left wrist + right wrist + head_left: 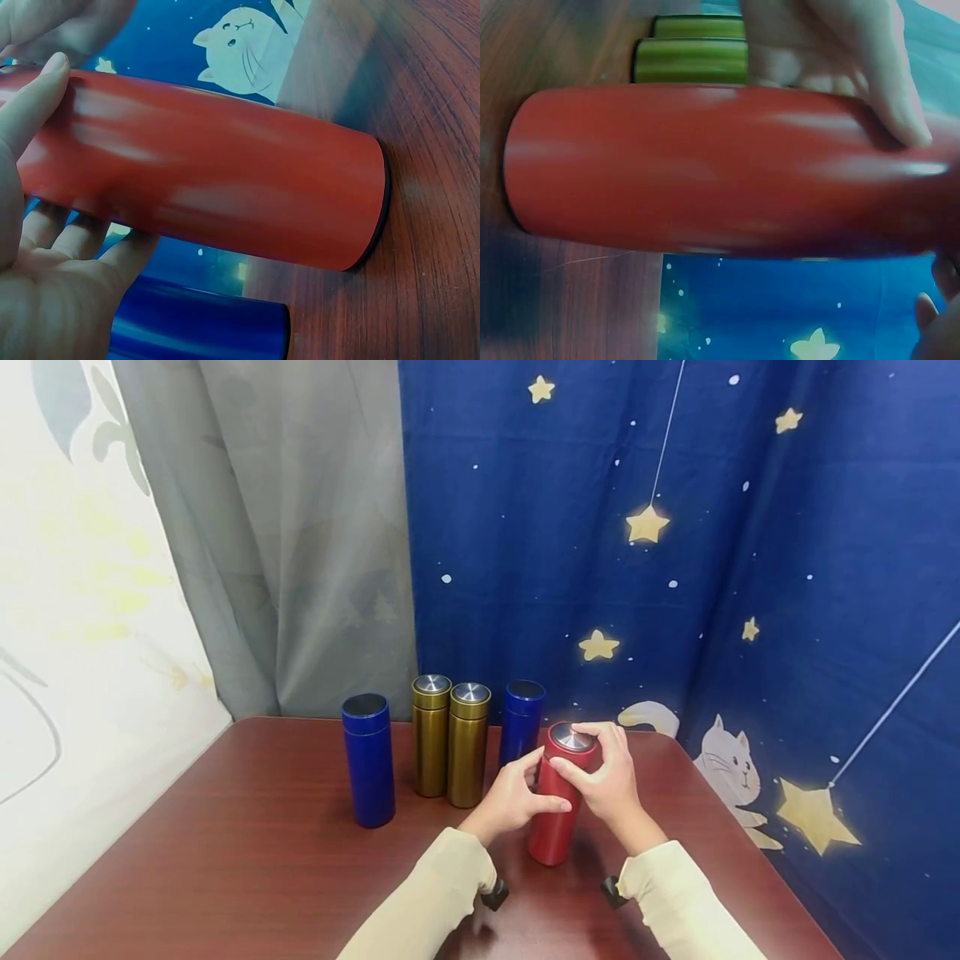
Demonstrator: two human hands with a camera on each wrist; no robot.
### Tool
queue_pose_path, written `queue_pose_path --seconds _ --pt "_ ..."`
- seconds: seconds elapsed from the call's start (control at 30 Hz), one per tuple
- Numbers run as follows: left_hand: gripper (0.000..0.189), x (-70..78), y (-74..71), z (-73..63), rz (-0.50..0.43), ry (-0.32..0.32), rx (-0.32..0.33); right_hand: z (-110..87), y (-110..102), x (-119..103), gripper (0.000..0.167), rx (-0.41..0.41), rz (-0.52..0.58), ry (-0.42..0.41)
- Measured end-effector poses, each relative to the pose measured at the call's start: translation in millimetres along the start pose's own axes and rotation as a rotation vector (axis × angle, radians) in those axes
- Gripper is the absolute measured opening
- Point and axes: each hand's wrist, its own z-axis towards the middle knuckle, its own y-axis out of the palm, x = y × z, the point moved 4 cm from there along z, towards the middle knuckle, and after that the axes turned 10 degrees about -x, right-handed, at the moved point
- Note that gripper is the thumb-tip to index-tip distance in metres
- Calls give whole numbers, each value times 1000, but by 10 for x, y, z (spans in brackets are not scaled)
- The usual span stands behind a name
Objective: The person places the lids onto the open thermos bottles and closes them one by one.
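A red thermos flask (552, 839) with a silver-topped lid (572, 739) is near upright between both hands, its base right at the tabletop. My left hand (512, 800) grips the body from the left, thumb across the front and fingers behind. From the right, my right hand (613, 779) holds the lid end, thumb in front and fingers over the top edge. In the left wrist view, the flask's smooth red side (225, 172) fills the middle. Part of the right hand (939, 322) shows at the lower right edge of the right wrist view.
Close behind the red flask stands a blue flask (520, 727), partly hidden. Two gold flasks (431, 752) are side by side left of it, and another blue flask (369, 772) is farther left. The brown table (247, 852) backs onto grey and blue curtains (525, 527).
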Motion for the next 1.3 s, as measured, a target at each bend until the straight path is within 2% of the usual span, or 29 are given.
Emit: queue_pose_path --seconds 0.1,0.17,0.27,0.4,0.5,0.57,0.67,0.87,0.97,1.13,1.3 --pt "83 -7 1 8 -2 3 0 -1 1 -46 54 18 -37 -17" --pt "82 -12 1 7 -2 7 -2 2 0 -51 54 -10 -5 1" --pt "82 -20 6 8 0 5 -7 7 -5 -19 56 -113 148 16" --pt "82 -29 2 3 12 -12 -6 23 -24 25 59 -275 421 -42" --pt "83 -35 -3 -6 19 -24 -4 31 -51 44 54 -341 505 -57" --pt "83 -36 -6 -12 23 -25 -2 31 -62 67 51 -357 505 -41" --pt "82 -30 -7 -19 17 -19 -4 25 -85 66 51 -341 443 -16" --pt "82 -22 -6 1 13 -13 -7 4 -132 39 55 -222 111 -65" --pt "83 -20 -6 1 10 -24 -5 5 -135 18 58 -172 -8 -108" --pt "83 -26 -4 -2 10 -15 -3 3 -104 -17 58 -74 -118 -159" --pt "81 -26 7 7 2 7 -5 -8 -44 -75 56 79 -243 -215"
